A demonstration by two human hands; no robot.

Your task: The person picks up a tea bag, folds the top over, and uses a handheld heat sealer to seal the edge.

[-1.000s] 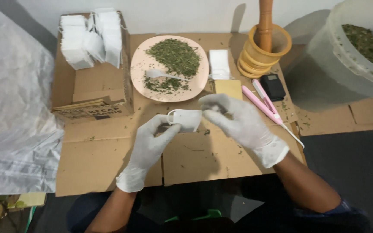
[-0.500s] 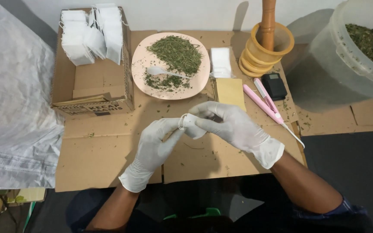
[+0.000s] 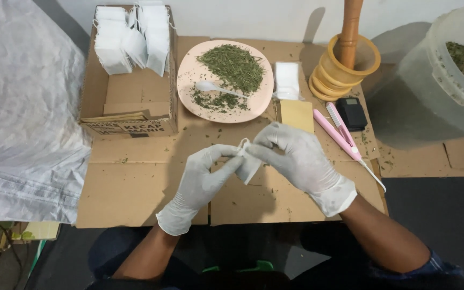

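Observation:
My left hand (image 3: 200,180) and my right hand (image 3: 296,158), both in white gloves, pinch a small white tea bag (image 3: 249,161) between them above the cardboard work surface (image 3: 135,188). Both sets of fingertips meet at the bag's top edge, and the bag hangs below them. Beyond my hands lies a pink plate (image 3: 189,80) with a pile of dried green herbs (image 3: 231,65) and a white plastic spoon (image 3: 216,88).
A cardboard box (image 3: 130,91) holding white tea bags (image 3: 130,37) stands at back left. A stack of empty bags (image 3: 287,80), a tan card (image 3: 296,114), a pink sealer tool (image 3: 339,131), a black scale (image 3: 351,113), a wooden mortar with pestle (image 3: 347,64) and a herb tub (image 3: 452,75) lie to the right.
My hands have drawn closer together and nearer to me, turning the tea bag so it now hangs from the fingertips rather than lying flat between them.

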